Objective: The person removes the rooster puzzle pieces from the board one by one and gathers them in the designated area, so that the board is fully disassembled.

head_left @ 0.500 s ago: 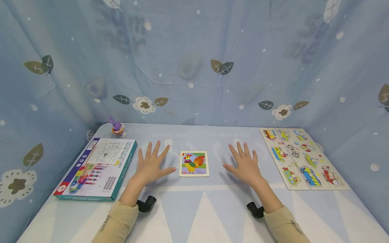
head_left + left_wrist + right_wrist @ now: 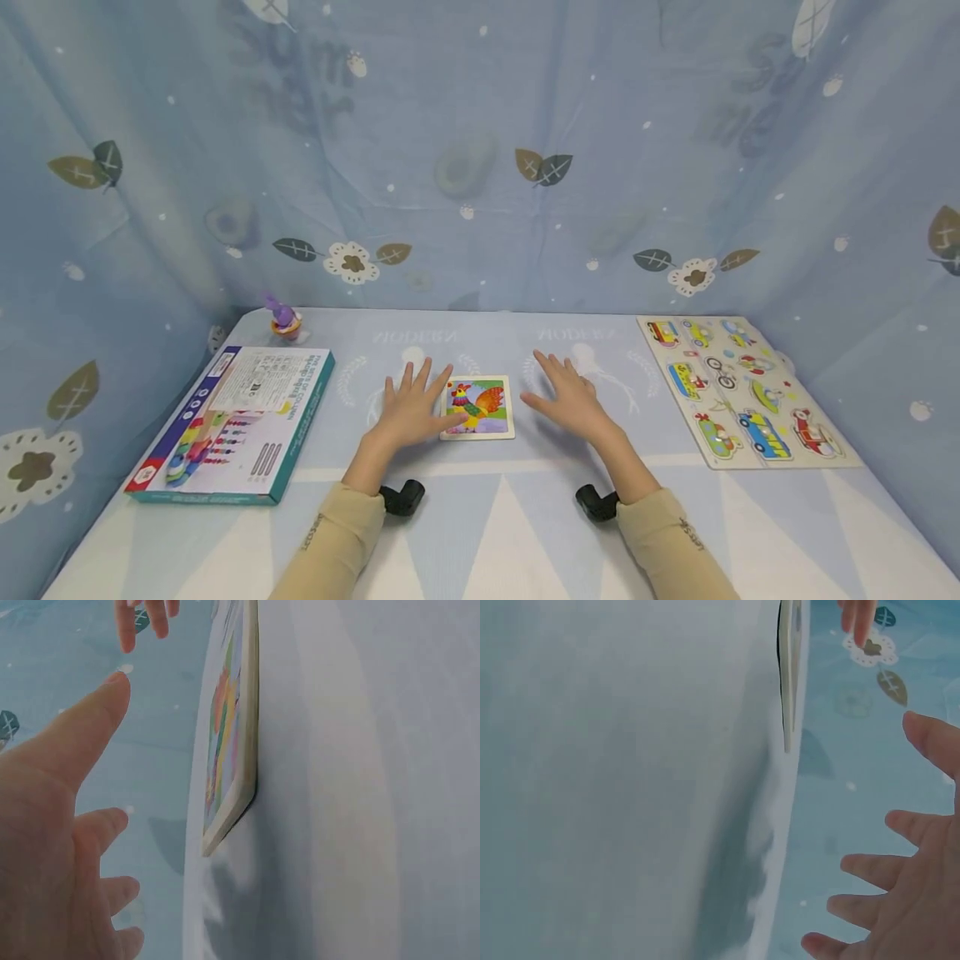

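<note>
A small square wooden-framed puzzle (image 2: pixel 491 396) with a colourful rooster picture lies flat on the table. My left hand (image 2: pixel 408 410) hovers at its left side with fingers spread, and its thumb overlaps the puzzle's lower left in the head view. On the other side, my right hand (image 2: pixel 573 402) is held apart from the puzzle, fingers straight and holding nothing. In the left wrist view the puzzle's edge (image 2: pixel 251 750) shows beside the left thumb, with a gap between them. The right wrist view shows the puzzle's edge (image 2: pixel 785 682) beyond the right fingertips.
At the left lies a flat toy box (image 2: pixel 232 425) with a teal side. Behind it stands a small purple figurine (image 2: pixel 283 318). A larger wooden vehicle puzzle board (image 2: pixel 746 392) lies at the right. A blue patterned curtain (image 2: pixel 480 167) hangs behind the table.
Both hands have moved inward toward the rooster puzzle, the left one rightward and the right one leftward. The left thumb now overlaps the puzzle in view. The puzzle stays in place.
</note>
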Demonstrator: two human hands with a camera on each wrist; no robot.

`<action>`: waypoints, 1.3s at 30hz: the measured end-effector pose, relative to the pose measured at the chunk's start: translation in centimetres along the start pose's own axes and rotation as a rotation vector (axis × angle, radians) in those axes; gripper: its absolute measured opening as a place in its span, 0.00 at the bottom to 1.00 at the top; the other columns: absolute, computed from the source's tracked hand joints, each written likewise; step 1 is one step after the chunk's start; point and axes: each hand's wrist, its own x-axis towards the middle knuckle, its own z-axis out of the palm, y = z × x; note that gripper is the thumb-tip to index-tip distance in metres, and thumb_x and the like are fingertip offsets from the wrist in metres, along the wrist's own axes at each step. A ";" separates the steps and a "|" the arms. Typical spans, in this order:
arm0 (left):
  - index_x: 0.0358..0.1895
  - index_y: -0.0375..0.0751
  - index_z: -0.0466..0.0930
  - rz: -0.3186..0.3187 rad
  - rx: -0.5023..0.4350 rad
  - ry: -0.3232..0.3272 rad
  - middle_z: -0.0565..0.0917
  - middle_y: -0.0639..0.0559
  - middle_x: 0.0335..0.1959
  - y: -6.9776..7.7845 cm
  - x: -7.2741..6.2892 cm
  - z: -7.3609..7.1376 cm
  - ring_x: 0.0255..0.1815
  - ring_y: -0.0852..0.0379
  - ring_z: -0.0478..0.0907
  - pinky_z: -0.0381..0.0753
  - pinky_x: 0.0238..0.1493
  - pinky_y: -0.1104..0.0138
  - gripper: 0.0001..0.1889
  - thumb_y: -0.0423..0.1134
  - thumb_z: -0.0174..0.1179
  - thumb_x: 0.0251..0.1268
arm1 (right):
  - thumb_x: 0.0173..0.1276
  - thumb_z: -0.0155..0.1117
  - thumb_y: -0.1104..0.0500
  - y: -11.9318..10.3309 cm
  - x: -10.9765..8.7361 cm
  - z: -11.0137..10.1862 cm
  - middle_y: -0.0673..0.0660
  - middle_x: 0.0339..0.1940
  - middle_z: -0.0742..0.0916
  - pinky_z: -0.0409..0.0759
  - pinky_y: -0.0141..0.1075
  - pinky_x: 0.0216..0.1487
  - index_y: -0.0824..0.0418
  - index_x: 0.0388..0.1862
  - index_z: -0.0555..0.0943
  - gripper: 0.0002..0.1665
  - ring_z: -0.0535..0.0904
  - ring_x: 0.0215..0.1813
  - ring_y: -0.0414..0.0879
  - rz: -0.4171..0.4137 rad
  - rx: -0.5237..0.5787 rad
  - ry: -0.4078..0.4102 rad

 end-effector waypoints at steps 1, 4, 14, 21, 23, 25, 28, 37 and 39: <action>0.73 0.49 0.51 -0.001 -0.015 -0.009 0.46 0.37 0.73 0.1 0.2 0.1 0.72 0.32 0.37 0.35 0.63 0.35 0.43 0.64 0.54 0.57 | 0.64 0.57 0.41 -0.1 0.2 0.1 0.64 0.73 0.59 0.44 0.68 0.62 0.52 0.74 0.51 0.45 0.45 0.73 0.66 0.003 0.016 -0.009; 0.73 0.49 0.52 -0.004 -0.042 -0.040 0.47 0.36 0.73 0.2 0.7 0.5 0.72 0.32 0.38 0.35 0.63 0.35 0.43 0.64 0.53 0.57 | 0.65 0.58 0.44 -0.3 1.0 0.4 0.64 0.70 0.65 0.53 0.64 0.63 0.54 0.73 0.54 0.42 0.56 0.70 0.64 0.013 0.092 -0.036; 0.70 0.54 0.58 -0.019 -0.110 -0.125 0.45 0.37 0.73 0.5 1.7 1.7 0.72 0.33 0.34 0.28 0.62 0.35 0.39 0.65 0.53 0.56 | 0.57 0.67 0.57 -1.1 4.1 2.0 0.55 0.38 0.81 0.74 0.38 0.38 0.57 0.56 0.76 0.26 0.75 0.39 0.47 0.060 0.158 -0.113; 0.69 0.60 0.60 -0.004 -0.112 -0.118 0.43 0.39 0.74 0.4 1.9 2.5 0.72 0.34 0.32 0.25 0.59 0.33 0.40 0.66 0.58 0.51 | 0.54 0.70 0.58 -1.3 5.0 2.6 0.54 0.32 0.79 0.69 0.35 0.32 0.58 0.49 0.80 0.22 0.71 0.33 0.46 0.025 0.112 -0.157; 0.69 0.60 0.61 0.003 -0.102 -0.114 0.43 0.40 0.74 0.5 2.0 2.6 0.72 0.34 0.32 0.25 0.59 0.32 0.40 0.66 0.58 0.51 | 0.54 0.70 0.59 -1.3 5.1 2.6 0.54 0.32 0.79 0.69 0.35 0.32 0.58 0.48 0.80 0.21 0.71 0.33 0.46 0.019 0.109 -0.161; 0.69 0.61 0.61 0.004 -0.089 -0.109 0.43 0.40 0.74 0.5 2.0 2.7 0.72 0.34 0.32 0.25 0.58 0.32 0.39 0.66 0.57 0.51 | 0.54 0.70 0.59 -1.3 5.2 2.6 0.54 0.32 0.78 0.69 0.35 0.32 0.58 0.47 0.81 0.20 0.71 0.33 0.46 0.011 0.104 -0.163; 0.69 0.61 0.61 0.002 -0.075 -0.104 0.43 0.41 0.74 0.6 2.1 2.8 0.72 0.34 0.33 0.25 0.58 0.31 0.39 0.66 0.57 0.51 | 0.53 0.70 0.59 -1.2 5.4 2.6 0.55 0.31 0.78 0.68 0.35 0.31 0.58 0.45 0.81 0.18 0.70 0.33 0.47 0.011 0.106 -0.161; 0.68 0.64 0.61 -0.001 -0.059 -0.110 0.43 0.41 0.74 0.8 2.0 2.6 0.72 0.33 0.32 0.24 0.58 0.31 0.37 0.66 0.57 0.52 | 0.54 0.70 0.59 -1.8 5.8 2.7 0.53 0.28 0.77 0.67 0.35 0.31 0.56 0.41 0.81 0.14 0.70 0.32 0.46 0.006 0.038 -0.184; 0.68 0.64 0.61 0.000 -0.059 -0.108 0.43 0.41 0.74 0.9 1.9 2.6 0.72 0.33 0.33 0.25 0.58 0.31 0.37 0.66 0.57 0.52 | 0.54 0.70 0.59 -2.0 5.8 2.6 0.53 0.28 0.78 0.68 0.35 0.32 0.56 0.41 0.81 0.14 0.71 0.32 0.46 0.011 0.026 -0.190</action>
